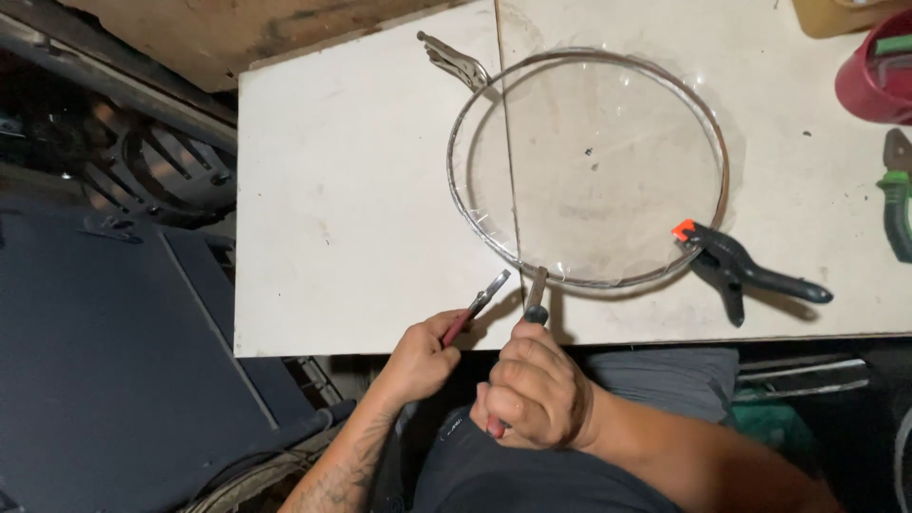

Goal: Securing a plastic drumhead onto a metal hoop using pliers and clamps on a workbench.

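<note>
A large round clear disc with a thin metal rim point(589, 161) lies flat on the white table point(361, 218). Locking pliers point(454, 59) grip the rim at its far left, and a black spring clamp with orange tips point(741, 271) grips it at the near right. My left hand point(418, 361) holds red-handled flat-nose pliers point(480, 304), their jaws just short of the rim's near edge. My right hand point(537, 385) holds a second pair of pliers point(537, 290) whose jaws reach the rim's near edge.
A red container point(879, 71) stands at the table's far right, with a green-handled tool point(895, 204) below it. Dark machinery and a dark panel point(104, 342) fill the left. My lap is under the table's near edge.
</note>
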